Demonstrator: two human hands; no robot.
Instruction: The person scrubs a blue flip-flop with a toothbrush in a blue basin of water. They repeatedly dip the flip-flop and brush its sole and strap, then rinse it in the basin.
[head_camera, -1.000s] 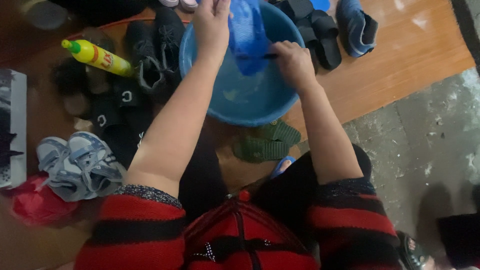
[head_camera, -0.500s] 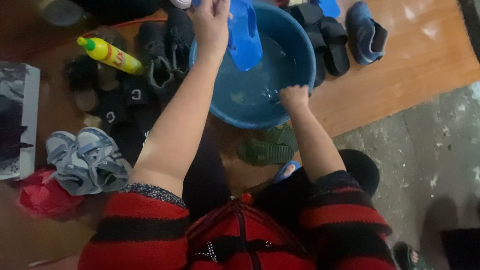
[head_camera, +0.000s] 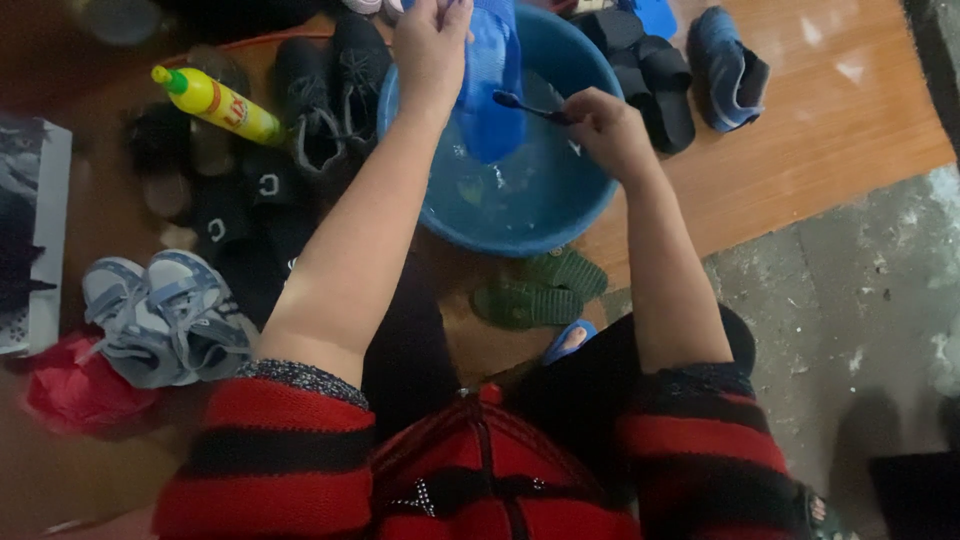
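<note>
Up over the blue basin (head_camera: 440, 215), the left hand (head_camera: 432, 45) grips a blue shoe (head_camera: 490, 90), hanging toe-down above the water. Just beside it, the right hand (head_camera: 610, 125) is clenched around a dark brush (head_camera: 525, 105), bristles touching the shoe. A yellow bottle (head_camera: 215, 103) lies left, among dark shoes.

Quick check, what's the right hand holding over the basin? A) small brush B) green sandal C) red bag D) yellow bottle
A: the right hand grips a small dark brush over the blue basin, its head toward the blue shoe that the left hand holds up; the yellow bottle lies on the floor away from both hands.
</note>
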